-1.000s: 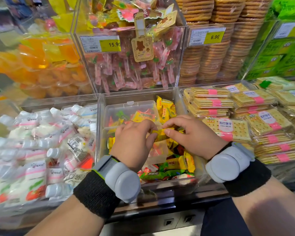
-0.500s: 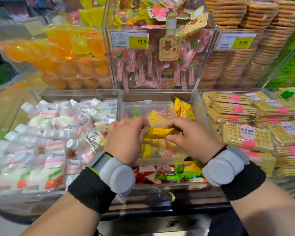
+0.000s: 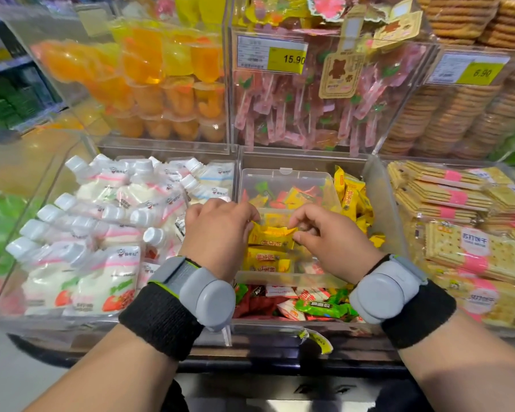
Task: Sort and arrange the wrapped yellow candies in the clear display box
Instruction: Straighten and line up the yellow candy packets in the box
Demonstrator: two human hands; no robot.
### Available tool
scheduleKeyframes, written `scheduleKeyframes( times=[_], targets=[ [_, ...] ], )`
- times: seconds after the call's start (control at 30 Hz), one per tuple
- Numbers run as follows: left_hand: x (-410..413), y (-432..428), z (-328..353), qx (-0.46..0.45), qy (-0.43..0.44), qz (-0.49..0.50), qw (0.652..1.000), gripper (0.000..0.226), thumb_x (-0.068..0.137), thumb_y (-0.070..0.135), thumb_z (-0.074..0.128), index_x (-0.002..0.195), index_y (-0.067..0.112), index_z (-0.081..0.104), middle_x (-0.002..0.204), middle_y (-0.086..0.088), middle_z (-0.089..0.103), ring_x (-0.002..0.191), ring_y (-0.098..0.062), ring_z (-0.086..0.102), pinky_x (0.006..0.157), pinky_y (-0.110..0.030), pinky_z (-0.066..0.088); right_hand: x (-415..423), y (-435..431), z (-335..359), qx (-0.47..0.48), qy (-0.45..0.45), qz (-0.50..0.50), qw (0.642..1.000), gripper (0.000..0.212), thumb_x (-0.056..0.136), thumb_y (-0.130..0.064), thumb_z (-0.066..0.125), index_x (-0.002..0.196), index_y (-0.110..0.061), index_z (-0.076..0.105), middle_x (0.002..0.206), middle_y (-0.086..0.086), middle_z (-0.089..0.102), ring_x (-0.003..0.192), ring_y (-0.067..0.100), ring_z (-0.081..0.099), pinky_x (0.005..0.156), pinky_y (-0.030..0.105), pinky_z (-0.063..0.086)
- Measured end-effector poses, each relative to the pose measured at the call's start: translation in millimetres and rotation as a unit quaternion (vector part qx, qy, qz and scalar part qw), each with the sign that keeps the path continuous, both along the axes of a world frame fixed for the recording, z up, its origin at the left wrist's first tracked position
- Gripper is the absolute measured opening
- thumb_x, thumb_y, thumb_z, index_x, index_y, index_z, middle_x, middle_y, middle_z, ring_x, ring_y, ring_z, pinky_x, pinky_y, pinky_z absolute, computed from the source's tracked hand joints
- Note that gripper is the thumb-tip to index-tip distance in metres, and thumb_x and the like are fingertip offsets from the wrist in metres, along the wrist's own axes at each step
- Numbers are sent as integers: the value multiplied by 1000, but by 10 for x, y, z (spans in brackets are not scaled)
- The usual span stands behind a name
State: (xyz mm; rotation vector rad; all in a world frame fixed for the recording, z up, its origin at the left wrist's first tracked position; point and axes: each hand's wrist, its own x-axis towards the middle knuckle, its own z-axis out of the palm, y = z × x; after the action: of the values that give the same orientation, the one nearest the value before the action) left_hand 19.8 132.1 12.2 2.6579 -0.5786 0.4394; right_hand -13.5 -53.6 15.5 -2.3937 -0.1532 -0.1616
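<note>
above a shop counter, the left hand (image 3: 217, 233) and right hand (image 3: 336, 239) each pinch one end of a wrapped yellow candy (image 3: 272, 234), held level just over more yellow candies (image 3: 265, 260) lying in the clear display box (image 3: 284, 176). red and green sweets (image 3: 315, 306) lie below its front edge; cracker packs (image 3: 464, 248) sit to the right, white pouches (image 3: 107, 233) to the left.

A shop's snack aisle: clear bins (image 3: 378, 185) of packaged sweets and biscuits (image 3: 470, 251), with yellow price tags (image 3: 286, 58).
</note>
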Motion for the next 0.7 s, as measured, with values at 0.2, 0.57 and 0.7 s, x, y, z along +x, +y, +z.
scheduleKeyframes(
  times=[0.2,0.57,0.7],
  targets=[
    [14,6,-71,33,-13,-8,999,20,91,24,49,102,35,60,106,12,64,112,-19,41,85,-34,12,43,34,-55,-5,22,-3,1000,13,84,-10,59,90,-22,61,75,-16,50,63,2,46,53,4,35],
    [-39,3,-83,67,-32,-3,997,15,82,20,60,85,33,66,98,12,65,109,-22,45,86,-36,13,75,86,-133,-19,39,2,999,17,81,-13,63,84,-29,65,88,-8,54,67,0,48,60,-1,34],
    [-60,-3,-101,69,-30,0,997,13,82,22,59,85,33,66,100,13,62,111,-22,43,87,-36,12,59,97,-133,-17,39,3,999,15,81,-13,63,91,-25,66,89,-4,52,62,2,45,58,2,34]
  ],
)
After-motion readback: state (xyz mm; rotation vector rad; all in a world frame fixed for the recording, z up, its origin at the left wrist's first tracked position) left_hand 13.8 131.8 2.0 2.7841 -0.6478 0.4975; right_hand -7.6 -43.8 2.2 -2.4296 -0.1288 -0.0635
